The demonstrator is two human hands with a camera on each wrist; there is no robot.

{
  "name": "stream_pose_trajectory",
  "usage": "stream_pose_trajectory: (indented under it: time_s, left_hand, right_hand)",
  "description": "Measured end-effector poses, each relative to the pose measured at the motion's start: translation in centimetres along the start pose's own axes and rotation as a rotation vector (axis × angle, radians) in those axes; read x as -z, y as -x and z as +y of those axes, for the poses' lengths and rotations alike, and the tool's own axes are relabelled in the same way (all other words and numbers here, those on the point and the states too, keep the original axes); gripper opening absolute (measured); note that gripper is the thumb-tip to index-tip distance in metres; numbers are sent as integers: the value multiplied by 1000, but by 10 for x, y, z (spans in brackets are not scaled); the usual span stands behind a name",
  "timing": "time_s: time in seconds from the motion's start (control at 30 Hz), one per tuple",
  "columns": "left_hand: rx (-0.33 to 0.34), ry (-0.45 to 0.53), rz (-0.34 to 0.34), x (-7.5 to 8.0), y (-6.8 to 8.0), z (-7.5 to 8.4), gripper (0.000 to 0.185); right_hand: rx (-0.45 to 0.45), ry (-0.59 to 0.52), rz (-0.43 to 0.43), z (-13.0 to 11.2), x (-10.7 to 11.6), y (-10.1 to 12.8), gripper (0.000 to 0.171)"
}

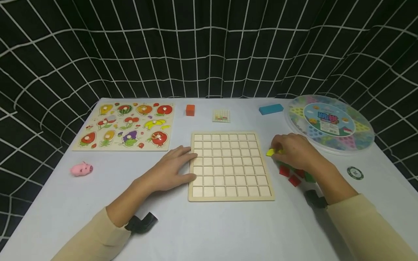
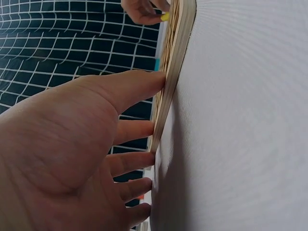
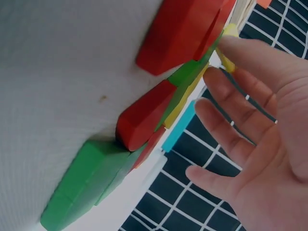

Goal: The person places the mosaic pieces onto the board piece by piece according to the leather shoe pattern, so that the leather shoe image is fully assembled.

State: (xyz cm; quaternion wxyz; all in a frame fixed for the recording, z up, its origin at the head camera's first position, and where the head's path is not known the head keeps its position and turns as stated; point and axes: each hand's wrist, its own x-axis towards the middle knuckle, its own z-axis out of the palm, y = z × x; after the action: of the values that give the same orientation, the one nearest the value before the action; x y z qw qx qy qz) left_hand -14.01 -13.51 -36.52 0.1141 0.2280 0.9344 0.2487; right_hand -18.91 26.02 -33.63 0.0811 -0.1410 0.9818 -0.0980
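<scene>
When followed from left to right across the white table (image 1: 209, 228), first a pink pig (image 1: 81, 169), lying just in front of a fruit puzzle board (image 1: 137, 127). Next the left hand (image 1: 171, 170), with fingers straight and apart, resting against the left edge of a pale wooden grid board (image 1: 229, 170). Behind that board, an orange block (image 1: 190, 110) and a small patterned card (image 1: 221, 116); farther right, a blue block (image 1: 271, 109). Just beside the board's right edge, a yellow piece (image 1: 270, 152), pinched between thumb and finger of the right hand (image 1: 294, 150). Beneath and nearer, red pieces (image 1: 294, 180) and green pieces (image 1: 309, 177) in a loose cluster, partly hidden; among them, in the right wrist view, a second yellow piece (image 3: 182, 103). Farthest right, a round game box (image 1: 330, 117) and, nearer, a dark-rimmed chip (image 1: 355, 173).
</scene>
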Motion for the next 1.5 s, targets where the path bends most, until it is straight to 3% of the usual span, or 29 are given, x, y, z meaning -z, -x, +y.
stream_pose_trajectory:
  time_s: [0.23,0.47,0.73,1.07,1.23,1.5]
  left_hand:
    - [-10,0,2,3,-2,1,67]
    - [11,4,-2,0,-1,0,68]
    - [6,6,1,-1,1,-1,68]
    - [-4,1,0,0,0,-2,68]
    - [5,4,1,-1,0,-2,68]
    - [2,5,0,-1,0,-2,68]
  right_hand:
    - [-46,-108,44,2,2,1,14]
    - [-53,-204,90,-2,3,3,16]
    - [35,-329,149,-19,3,0,10]
    - [34,-518,82,-51,3,-12,9]
    - [83,-618,42,-73,1,-20,10]
    - [73,-661,-40,-110,-4,-32,9]
